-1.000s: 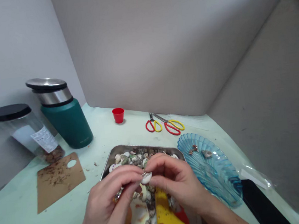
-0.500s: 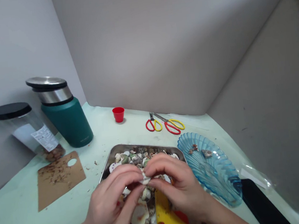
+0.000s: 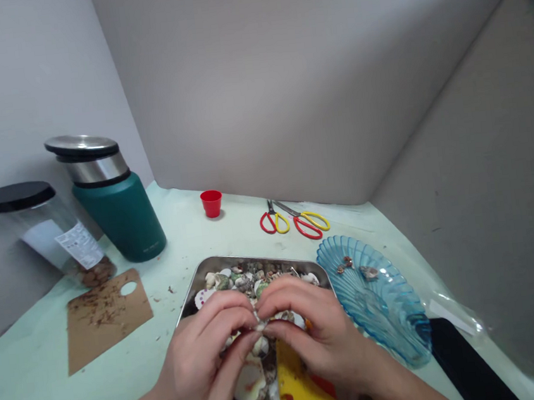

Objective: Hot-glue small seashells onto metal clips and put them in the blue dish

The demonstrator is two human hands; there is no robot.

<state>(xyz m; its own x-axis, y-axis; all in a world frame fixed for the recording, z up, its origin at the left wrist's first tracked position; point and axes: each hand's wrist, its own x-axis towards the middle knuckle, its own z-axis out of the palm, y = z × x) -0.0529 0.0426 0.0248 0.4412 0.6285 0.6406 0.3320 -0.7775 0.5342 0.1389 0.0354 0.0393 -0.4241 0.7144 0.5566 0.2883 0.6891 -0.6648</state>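
Observation:
A metal tray [image 3: 199, 277] full of mixed seashells sits in front of me. Above it my left hand [image 3: 203, 366] and my right hand [image 3: 317, 335] meet fingertip to fingertip, both pinched on one small white shell [image 3: 259, 323] that is mostly hidden by the fingers. A yellow tool [image 3: 307, 399] lies under my right wrist at the tray's near end. Larger pale shells [image 3: 250, 380] show between my hands.
A blue glass dish [image 3: 378, 303] with a few small shells stands right of the tray. Red and yellow scissors [image 3: 293, 223] and a red cup [image 3: 211, 204] lie behind. A green flask [image 3: 112, 200], a clear jar [image 3: 46, 233] and a cardboard piece [image 3: 105, 315] are at left. A black object [image 3: 465, 363] is at right.
Both hands have sunk slightly toward the tray and closed tighter round the white shell, which now shows less between the fingertips.

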